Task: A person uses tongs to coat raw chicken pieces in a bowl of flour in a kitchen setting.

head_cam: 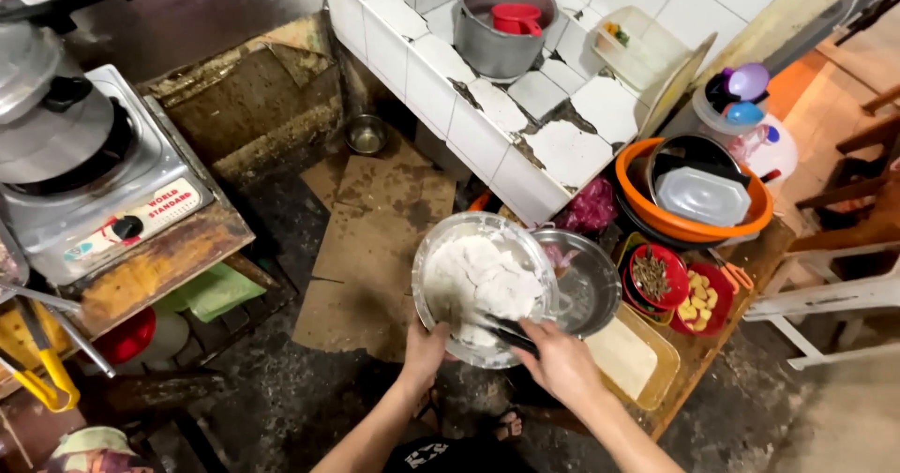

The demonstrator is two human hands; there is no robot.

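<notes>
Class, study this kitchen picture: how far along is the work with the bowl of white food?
Done: the bowl already holds a heap of white pieces. In hand: the left hand steadies the bowl's rim, tilted over the floor, while the right hand works a dark utensil in it. Left: the steel bowl beside it looks nearly empty, and the small red dishes sit untouched.

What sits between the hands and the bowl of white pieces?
Nothing visible. The left hand grips the near rim of the bowl directly. The right hand holds a dark utensil whose tip reaches into the white pieces. An empty metal bowl sits just right of it, touching or overlapping its rim.
</notes>
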